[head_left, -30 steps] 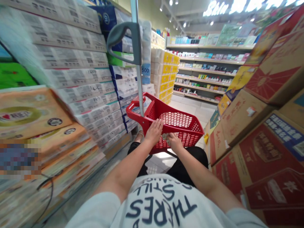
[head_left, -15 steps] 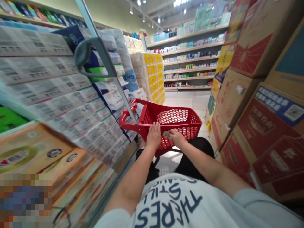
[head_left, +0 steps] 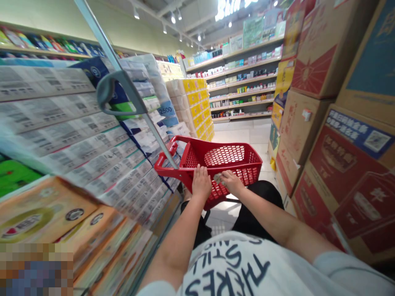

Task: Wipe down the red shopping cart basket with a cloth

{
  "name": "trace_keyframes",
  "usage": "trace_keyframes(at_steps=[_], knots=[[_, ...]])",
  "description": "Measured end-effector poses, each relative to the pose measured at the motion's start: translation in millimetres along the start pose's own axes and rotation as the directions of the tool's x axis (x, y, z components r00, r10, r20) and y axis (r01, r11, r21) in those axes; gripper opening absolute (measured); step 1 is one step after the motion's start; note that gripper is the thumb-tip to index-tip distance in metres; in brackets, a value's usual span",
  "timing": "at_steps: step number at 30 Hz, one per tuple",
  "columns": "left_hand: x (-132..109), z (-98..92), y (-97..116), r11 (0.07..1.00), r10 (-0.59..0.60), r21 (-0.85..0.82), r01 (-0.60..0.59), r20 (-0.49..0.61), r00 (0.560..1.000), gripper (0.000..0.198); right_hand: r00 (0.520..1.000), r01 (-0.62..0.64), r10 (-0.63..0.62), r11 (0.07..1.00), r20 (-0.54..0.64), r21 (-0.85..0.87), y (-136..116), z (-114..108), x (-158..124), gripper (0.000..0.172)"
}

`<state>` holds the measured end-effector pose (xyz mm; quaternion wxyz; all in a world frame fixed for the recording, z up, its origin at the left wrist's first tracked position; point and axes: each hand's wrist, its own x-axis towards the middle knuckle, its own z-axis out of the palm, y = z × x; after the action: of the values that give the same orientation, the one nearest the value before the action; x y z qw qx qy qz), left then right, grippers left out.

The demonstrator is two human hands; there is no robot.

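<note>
A red wheeled shopping basket (head_left: 247, 164) with a perforated wall stands in front of my knees, its inside showing no goods. My left hand (head_left: 201, 183) lies against its near side below the rim, with fingers stretched out and close together. To the right of it, my right hand (head_left: 232, 182) pinches a small, crumpled greyish cloth (head_left: 217, 178) by the same side wall. Up to the left from the basket rises a metal pole with a grey loop handle (head_left: 131, 96), which neither hand touches.
On the left are stacked paper packs (head_left: 61, 109) and orange packs (head_left: 33, 213). Yellow-and-white packs (head_left: 196, 109) stand further on. Cardboard cartons (head_left: 345, 160) rise on the right. Shelves of small goods (head_left: 243, 78) cross the aisle's end.
The view has tilted slightly, so more of the ceiling and a lit sign shows. Both hands keep their places at the basket, with the cloth still in my right one.
</note>
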<state>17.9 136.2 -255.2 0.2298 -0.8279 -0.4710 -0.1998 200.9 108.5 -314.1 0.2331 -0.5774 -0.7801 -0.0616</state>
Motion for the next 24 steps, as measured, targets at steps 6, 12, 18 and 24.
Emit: trace_keyframes(at_steps=[6,12,18,24], knots=[[1,-0.1,-7,1.000,0.029,0.005,-0.030,0.045,0.999,0.047,0.999,-0.034,0.034,0.999,0.001,0.011,0,-1,-3,0.022],[2,-2.8,-10,0.999,0.009,0.044,-0.012,0.065,0.998,0.047,0.944,0.130,-0.079,0.982,-0.321,0.139,-18,-22,22,0.029],[-2,-8.8,-17,0.998,0.014,0.059,-0.018,0.083,0.996,0.048,0.968,0.108,-0.063,0.978,-0.243,0.177,-18,-28,38,0.044],[2,-11.4,-21,0.990,0.113,0.072,-0.123,0.131,0.985,0.058,0.983,0.002,0.023,0.991,-0.182,0.137,10,-36,33,0.043]])
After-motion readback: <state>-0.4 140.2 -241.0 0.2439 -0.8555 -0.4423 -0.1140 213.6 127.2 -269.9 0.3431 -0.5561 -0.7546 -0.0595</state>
